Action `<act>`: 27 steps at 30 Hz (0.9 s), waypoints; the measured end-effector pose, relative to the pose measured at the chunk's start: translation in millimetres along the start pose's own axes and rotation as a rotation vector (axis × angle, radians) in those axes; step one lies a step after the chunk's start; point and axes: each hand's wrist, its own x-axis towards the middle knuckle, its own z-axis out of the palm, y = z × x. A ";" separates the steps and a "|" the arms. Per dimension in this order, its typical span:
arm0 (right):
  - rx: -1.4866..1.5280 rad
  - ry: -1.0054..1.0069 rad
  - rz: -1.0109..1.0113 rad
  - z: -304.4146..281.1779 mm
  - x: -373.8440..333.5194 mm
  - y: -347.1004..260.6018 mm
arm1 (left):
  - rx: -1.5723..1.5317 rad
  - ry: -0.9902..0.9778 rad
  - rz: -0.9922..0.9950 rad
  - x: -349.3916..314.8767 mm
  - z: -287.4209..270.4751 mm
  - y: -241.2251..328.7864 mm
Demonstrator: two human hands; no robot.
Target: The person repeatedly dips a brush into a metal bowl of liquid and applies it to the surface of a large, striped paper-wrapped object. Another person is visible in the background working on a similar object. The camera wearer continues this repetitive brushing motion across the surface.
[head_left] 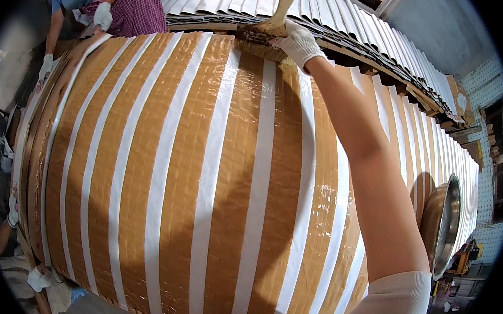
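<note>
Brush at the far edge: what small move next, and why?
Probably draw the brush back toward the body, along the white stripes: the gloved right hand has it at the far edge, and the striped brown surface stretches out on the near side.

Wide brush (pixel 269 28) on glossy striped sheets (pixel 232 176)

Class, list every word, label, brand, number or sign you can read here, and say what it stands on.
None can be read.
Brown sheets and brush: no lettering I can make out.
Patterned wall: marks too small to tell.
Clutter at lower right: too small and blurred.
</note>
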 end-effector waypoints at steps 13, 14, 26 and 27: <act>0.568 -0.354 0.116 -65.0 -35.0 68.1 | -0.044 0.043 0.023 29.2 -13.2 2.0; 0.493 -0.356 0.151 -58.0 -42.5 66.3 | -0.023 0.078 -0.009 35.4 -15.0 2.8; 0.819 -0.038 0.105 -81.2 -29.6 96.7 | -0.018 -0.122 -0.016 -40.6 19.6 3.9; 0.718 -0.166 0.170 -90.0 -32.2 102.2 | -0.014 -0.105 -0.001 -29.5 16.4 3.2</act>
